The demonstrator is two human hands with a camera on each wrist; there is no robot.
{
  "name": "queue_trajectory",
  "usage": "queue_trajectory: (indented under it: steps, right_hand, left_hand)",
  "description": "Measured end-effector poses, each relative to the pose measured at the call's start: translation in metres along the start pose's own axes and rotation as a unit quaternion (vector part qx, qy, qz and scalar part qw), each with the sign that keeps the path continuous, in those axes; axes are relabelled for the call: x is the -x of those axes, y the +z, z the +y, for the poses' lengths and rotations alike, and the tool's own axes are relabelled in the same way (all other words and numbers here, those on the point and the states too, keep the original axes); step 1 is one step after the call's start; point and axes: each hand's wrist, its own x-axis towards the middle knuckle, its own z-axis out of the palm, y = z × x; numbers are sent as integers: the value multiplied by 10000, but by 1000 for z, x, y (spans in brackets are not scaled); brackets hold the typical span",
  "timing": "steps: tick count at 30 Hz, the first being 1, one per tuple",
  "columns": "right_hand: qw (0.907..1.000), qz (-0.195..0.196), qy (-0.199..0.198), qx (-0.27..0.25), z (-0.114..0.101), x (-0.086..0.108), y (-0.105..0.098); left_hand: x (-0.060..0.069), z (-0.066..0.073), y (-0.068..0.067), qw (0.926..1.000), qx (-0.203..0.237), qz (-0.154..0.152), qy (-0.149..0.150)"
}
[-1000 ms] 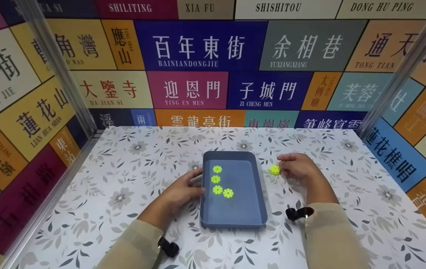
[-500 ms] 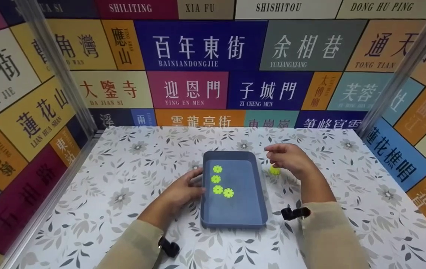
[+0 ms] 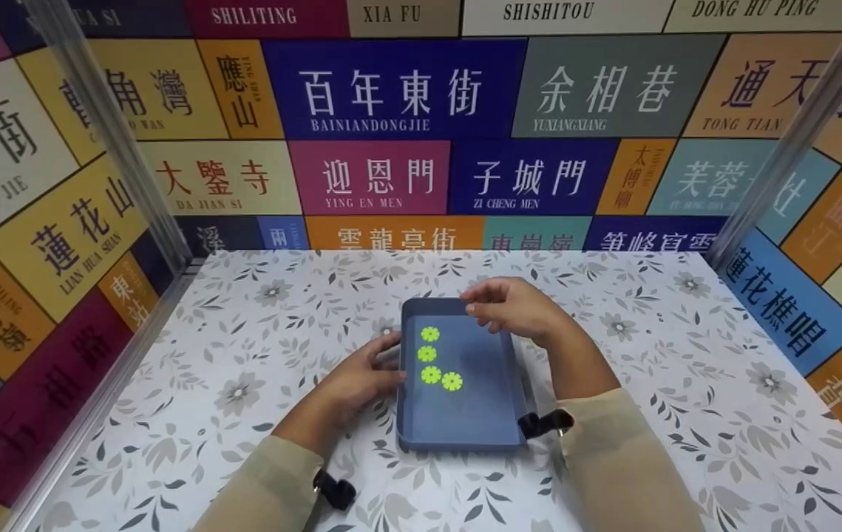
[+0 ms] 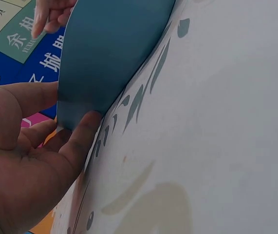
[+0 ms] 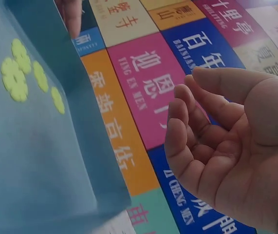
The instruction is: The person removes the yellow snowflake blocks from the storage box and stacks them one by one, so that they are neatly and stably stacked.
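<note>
A blue-grey rectangular tray [image 3: 465,421] stands on the table in the head view. Several bright yellow-green, flower-shaped plastic pieces [image 3: 427,354] lie inside it, near its left wall. My left hand [image 3: 361,377] holds the tray's left side. In the left wrist view its thumb reaches the rim while other fingers press the outer wall [image 4: 109,53]. Over the tray's far right corner, my right hand [image 3: 513,307] is raised with loosely curled fingers. I see no piece between those fingers [image 5: 177,131] in the right wrist view. My right wrist hides most of the piece or pieces beside the tray.
The table [image 3: 243,458] has a floral, leaf-patterned white cover. Panels with Chinese lettering [image 3: 391,89] form walls behind and at both sides, with clear corner posts [image 3: 117,133]. A black camera [image 3: 335,489] sits at each wrist.
My right hand has moved left and up from the yellow-green pile beside the tray to above the tray's far right corner. My left hand, the tray and the pieces in it stay put.
</note>
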Motion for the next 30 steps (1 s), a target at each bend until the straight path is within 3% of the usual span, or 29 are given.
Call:
queue_trajectory:
  steps: [5, 15, 30]
  right_hand:
    - [9990, -429, -34, 154, -2, -13, 14]
    - [9894, -1382, 117, 429, 22, -39, 26]
    - [9639, -2476, 586, 787, 39, -44, 40]
  left_hand:
    - [1, 1, 0, 10000, -52, -8, 22]
    - [0, 2, 0, 9998, -175, 7, 36]
    - [-1, -2, -2, 9999, -24, -128, 91]
